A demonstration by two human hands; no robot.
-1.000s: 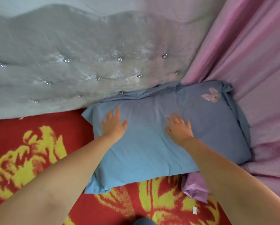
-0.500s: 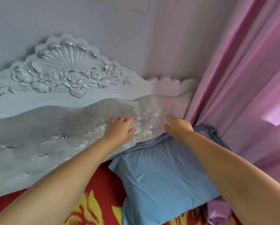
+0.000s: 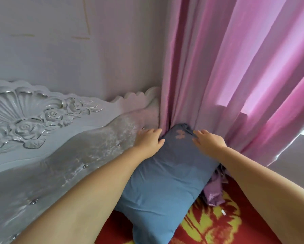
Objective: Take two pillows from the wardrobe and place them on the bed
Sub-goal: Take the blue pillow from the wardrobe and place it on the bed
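A blue pillow (image 3: pixel 165 182) with a pink butterfly motif lies on the bed, its far end pushed into the corner between the headboard and the curtain. My left hand (image 3: pixel 150 140) rests on the pillow's upper left edge, fingers curled against the fabric. At the pillow's upper right edge my right hand (image 3: pixel 209 142) hovers or touches lightly, fingers spread. Only this one pillow is in view. The bed is covered with a red blanket (image 3: pixel 218 226) with yellow flowers.
A grey tufted headboard (image 3: pixel 68 155) with carved roses runs along the left. Pink curtains (image 3: pixel 235 76) hang at the right, and a bunch of purple fabric (image 3: pixel 214 192) lies beside the pillow. A window ledge (image 3: pixel 297 155) shows at far right.
My view has swung up and to the right. Both hands slid from the pillow's middle to its far end by the curtain.
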